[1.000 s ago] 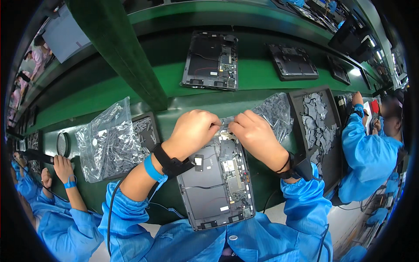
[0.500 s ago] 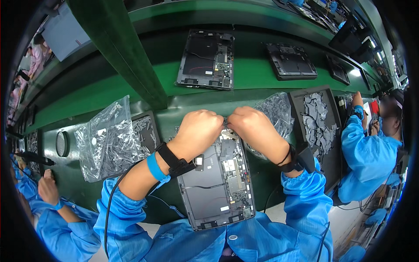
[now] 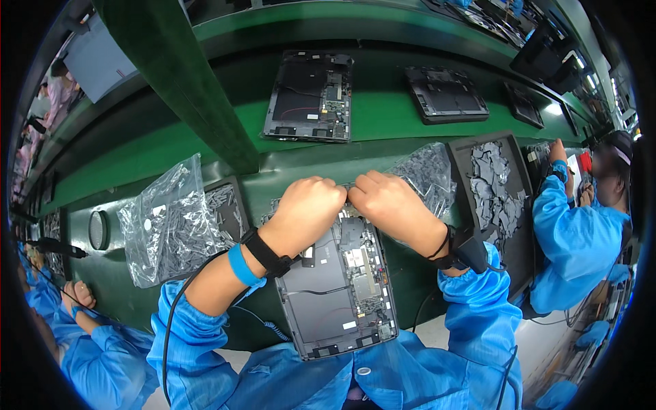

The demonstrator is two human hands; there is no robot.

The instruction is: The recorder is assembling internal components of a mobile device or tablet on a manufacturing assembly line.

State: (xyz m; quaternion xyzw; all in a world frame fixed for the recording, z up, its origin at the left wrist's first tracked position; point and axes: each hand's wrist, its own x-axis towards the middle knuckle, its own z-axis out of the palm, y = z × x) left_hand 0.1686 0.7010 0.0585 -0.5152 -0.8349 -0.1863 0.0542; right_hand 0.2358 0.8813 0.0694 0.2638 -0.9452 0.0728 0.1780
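Note:
An opened tablet-like device (image 3: 318, 301), its battery and circuit boards bare, lies in front of me with its near edge against my smock. At its far edge my left hand (image 3: 311, 203) is closed, knuckles up, and my right hand (image 3: 386, 198) is closed right beside it, the two almost touching. The fingertips of both are turned down and away, so whatever they pinch is hidden. My left wrist wears a blue strap and a black band; another black band sits on my right wrist.
Left lies a clear bag (image 3: 167, 222) of small grey pieces, by a dark tray (image 3: 225, 205). Another bag (image 3: 430, 181) and a tray (image 3: 465, 154) of grey scraps are right. Opened devices (image 3: 307, 102) sit on the green shelf beyond. A green post (image 3: 178, 82) stands left; people work on both sides.
My hands stay at the device's far edge, shifted slightly left and closer together. The person at left has lowered a hand away from the dark handheld tool. The view has shifted slightly.

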